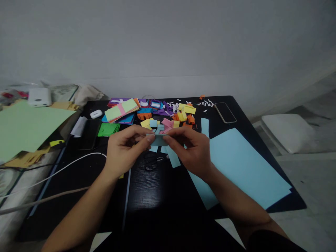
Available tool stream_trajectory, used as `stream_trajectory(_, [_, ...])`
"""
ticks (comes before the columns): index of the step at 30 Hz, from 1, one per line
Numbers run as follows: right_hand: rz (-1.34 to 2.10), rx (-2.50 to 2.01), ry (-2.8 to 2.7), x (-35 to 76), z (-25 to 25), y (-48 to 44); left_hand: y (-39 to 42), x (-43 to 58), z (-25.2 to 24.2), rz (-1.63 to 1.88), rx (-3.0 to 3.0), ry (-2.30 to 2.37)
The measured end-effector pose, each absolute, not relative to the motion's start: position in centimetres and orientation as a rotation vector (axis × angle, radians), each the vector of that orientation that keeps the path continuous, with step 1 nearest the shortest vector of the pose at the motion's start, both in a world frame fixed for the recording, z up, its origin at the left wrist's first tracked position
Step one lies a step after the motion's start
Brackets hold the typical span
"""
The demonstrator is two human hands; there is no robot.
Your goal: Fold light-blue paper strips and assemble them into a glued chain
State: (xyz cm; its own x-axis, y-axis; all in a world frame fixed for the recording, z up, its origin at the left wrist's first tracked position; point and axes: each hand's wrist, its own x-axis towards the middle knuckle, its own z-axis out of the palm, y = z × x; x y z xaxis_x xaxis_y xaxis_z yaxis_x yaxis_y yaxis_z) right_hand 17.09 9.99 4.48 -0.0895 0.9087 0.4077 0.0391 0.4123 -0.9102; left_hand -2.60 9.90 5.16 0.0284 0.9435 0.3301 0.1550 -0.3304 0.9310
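Observation:
Between my two hands, above the middle of the black table, is a small piece of light blue paper (158,140). My left hand (128,148) pinches its left end between thumb and fingers. At the right end, the thumb and fingers of my right hand (190,148) are closed on the same piece. Just beyond lie folded blue, pink and yellow paper pieces (168,123), partly hidden by my fingers. Beneath my hands a light blue strip (173,157) slants on the table, beside dark-handled scissors (157,159).
Large light blue sheets (241,164) cover the table's right side, near a phone (225,112). Banded coloured paper (122,110), a green stack (109,129), a white earbud case (96,113) and another dark phone (89,134) lie left. A white cable (78,159) crosses the left side.

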Motion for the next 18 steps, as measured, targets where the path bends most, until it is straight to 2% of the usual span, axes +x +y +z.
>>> stream_trajectory(7, [1.106,-0.835,-1.308,16.57,4.37,9.7,9.45,-2.04,4.72,1.482,1.567,1.142])
stream_trajectory(18, [1.104,-0.854,-1.331,16.78,4.88,9.66,9.04,-1.56,4.39,1.486,1.536,1.173])
